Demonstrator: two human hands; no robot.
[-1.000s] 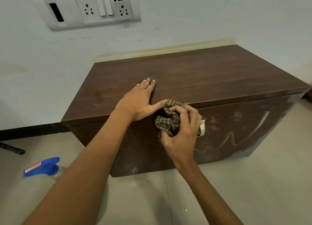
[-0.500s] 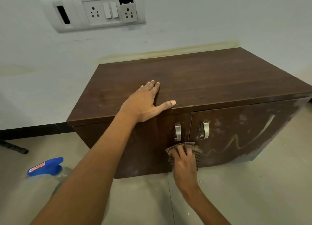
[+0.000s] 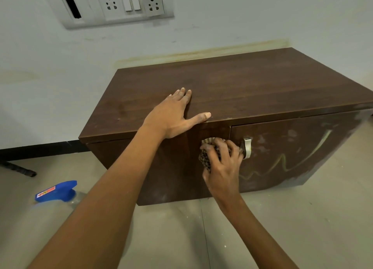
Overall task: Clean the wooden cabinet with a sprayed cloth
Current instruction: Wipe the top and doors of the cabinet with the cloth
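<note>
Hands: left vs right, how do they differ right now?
Left hand lies flat, fingers straight, on the cabinet top; right hand is curled, gripping the cloth. Left holds nothing; right presses the cloth against the front, beside the handle. Both are bare and at the cabinet.

We're on pale tiled floor (image 3: 272, 232), white specks scattered, grout line (image 3: 204, 234) running toward us. Wooden cabinet (image 3: 242, 87) standing on it, by wall (image 3: 222, 30), base flat on tile. Left of cabinet, apart from it: spray bottle (image 3: 58, 192), blue head, clear body, on floor. Far left, near black skirting (image 3: 40, 149): dark rod-like thing (image 3: 18, 168) lying on tile, too blurred for us to name.
</note>
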